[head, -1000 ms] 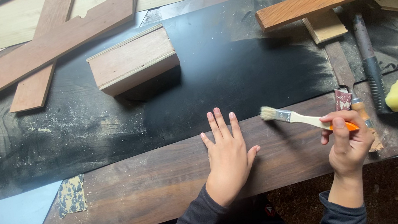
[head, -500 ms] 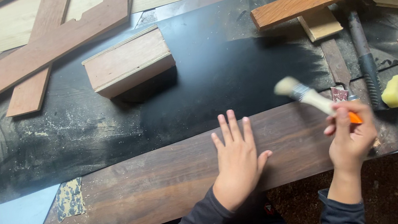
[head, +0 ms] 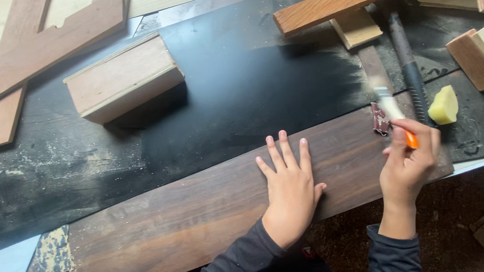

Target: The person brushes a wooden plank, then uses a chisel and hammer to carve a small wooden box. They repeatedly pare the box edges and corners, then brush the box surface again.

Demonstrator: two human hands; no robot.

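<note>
Right hand [head: 407,165]: fingers curled round the orange-handled brush [head: 393,112], bristles up and away (blurred).
Left hand [head: 290,188]: fingers spread, flat on the dark plank [head: 161,226].
Plank: long axis left-right, under both hands; right hand nearer its right end.

From my head camera the bench is evenly lit by soft, diffuse light that seems to come from the upper right, since the wooden block [head: 124,79] throws a soft shadow down and to the right onto the black mat [head: 236,87]. I see a dull, pale sheen across the mat's upper middle, no hard glare. The dark plank [head: 172,218] and my left hand [head: 291,191] are sharp. The paintbrush [head: 392,112] in my right hand [head: 408,165] is smeared by motion blur, its bristles almost ghosted. The floor at lower right is dimmer. Straight boards bow slightly near the frame's edges.
</note>
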